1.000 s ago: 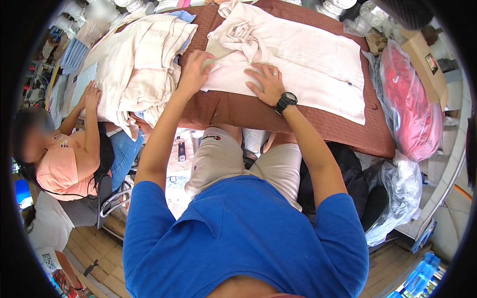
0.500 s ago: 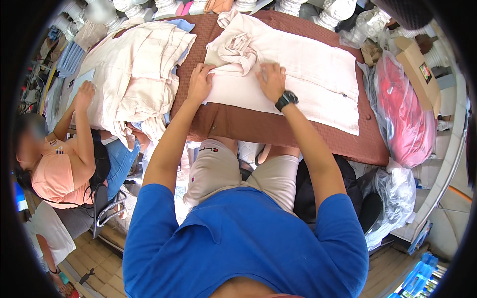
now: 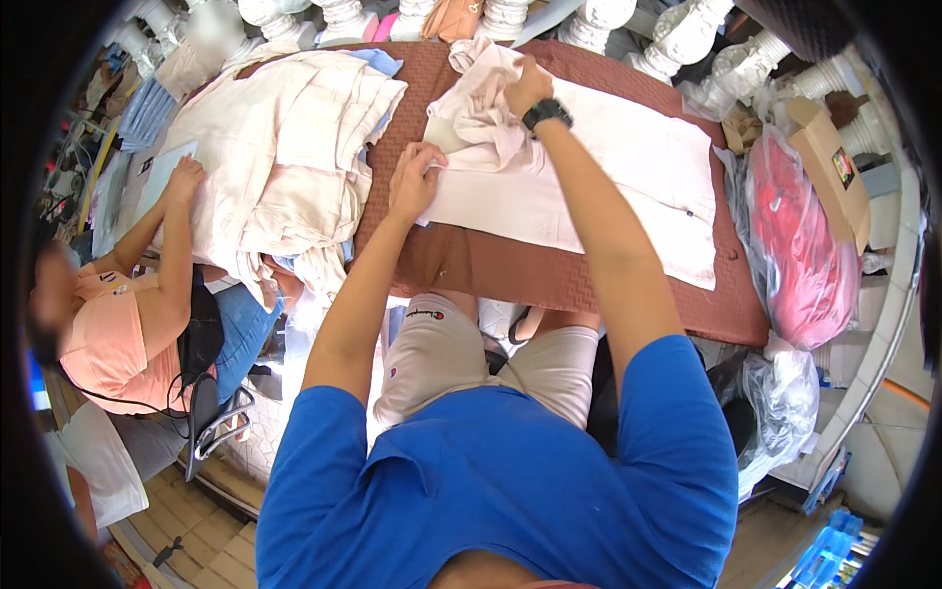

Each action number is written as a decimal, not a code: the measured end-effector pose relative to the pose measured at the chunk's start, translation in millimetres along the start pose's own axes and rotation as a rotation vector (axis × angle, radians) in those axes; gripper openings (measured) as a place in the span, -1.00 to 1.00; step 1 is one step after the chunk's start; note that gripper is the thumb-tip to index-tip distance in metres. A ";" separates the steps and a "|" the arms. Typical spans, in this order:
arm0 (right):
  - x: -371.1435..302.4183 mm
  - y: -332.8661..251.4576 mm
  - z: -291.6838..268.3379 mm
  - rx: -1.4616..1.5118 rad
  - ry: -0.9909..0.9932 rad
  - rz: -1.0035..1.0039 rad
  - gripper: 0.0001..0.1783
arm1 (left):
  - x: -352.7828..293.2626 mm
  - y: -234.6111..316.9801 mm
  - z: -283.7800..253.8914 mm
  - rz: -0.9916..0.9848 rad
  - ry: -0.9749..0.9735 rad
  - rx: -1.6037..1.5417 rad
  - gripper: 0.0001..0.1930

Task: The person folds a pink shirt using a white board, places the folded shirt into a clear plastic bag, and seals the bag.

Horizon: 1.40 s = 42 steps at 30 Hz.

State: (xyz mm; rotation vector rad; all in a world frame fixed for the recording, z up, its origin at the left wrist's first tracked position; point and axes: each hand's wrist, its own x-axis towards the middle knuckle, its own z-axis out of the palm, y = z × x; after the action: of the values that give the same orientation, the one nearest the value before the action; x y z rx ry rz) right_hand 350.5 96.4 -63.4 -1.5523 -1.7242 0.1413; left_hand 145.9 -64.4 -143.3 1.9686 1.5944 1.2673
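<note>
A pale pink garment (image 3: 628,162) lies spread across the brown-covered table in front of me. Its left part is bunched into loose folds (image 3: 479,113), while the right part is flat. My left hand (image 3: 419,180) is at the left edge, fingers curled and closed on the cloth there. Farther away, my right hand (image 3: 530,88), with a black watch on the wrist, grips the upper side of the bunched folds. Its fingertips are partly hidden by the back of the hand.
Cream and blue garments (image 3: 285,147) are piled at the left. Beside them a seated person in a peach top (image 3: 132,319) has hands on a flat pale packet (image 3: 162,182). A plastic-wrapped red bundle (image 3: 795,236) and a cardboard box (image 3: 829,167) stand right. White balusters (image 3: 677,34) line the back.
My right hand has moved away from me, from the flat cloth to the top of the folds, and closed on them. My left hand stays at the left edge, fingers more curled.
</note>
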 end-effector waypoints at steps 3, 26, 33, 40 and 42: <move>24.9 -10.1 -49.9 0.025 -0.047 -0.220 -0.74 | -10.6 -9.3 -3.3 0.026 -0.004 0.037 -0.74; -214.0 188.0 -219.3 -0.064 -0.204 0.315 -0.56 | -1.8 -22.4 -5.4 -0.023 -0.164 -0.021 -0.56; -159.9 53.1 -143.8 -0.011 -0.113 -0.382 -0.70 | 7.0 -17.8 -6.8 -0.116 -0.215 -0.036 -0.79; -70.9 34.8 -88.6 -0.396 -0.629 -0.173 -0.51 | 18.3 8.6 -4.7 -0.061 -0.229 0.347 -0.64; -28.8 44.5 -71.1 -0.323 -0.445 -0.220 -0.51 | 18.5 19.2 -4.3 0.028 -0.249 0.413 -0.52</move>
State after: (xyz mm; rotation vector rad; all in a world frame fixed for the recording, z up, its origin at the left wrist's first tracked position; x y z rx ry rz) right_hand 427.1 52.6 -53.8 -1.6288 -2.3513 0.1059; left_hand 154.4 -55.4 -119.4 2.2857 1.8097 0.7008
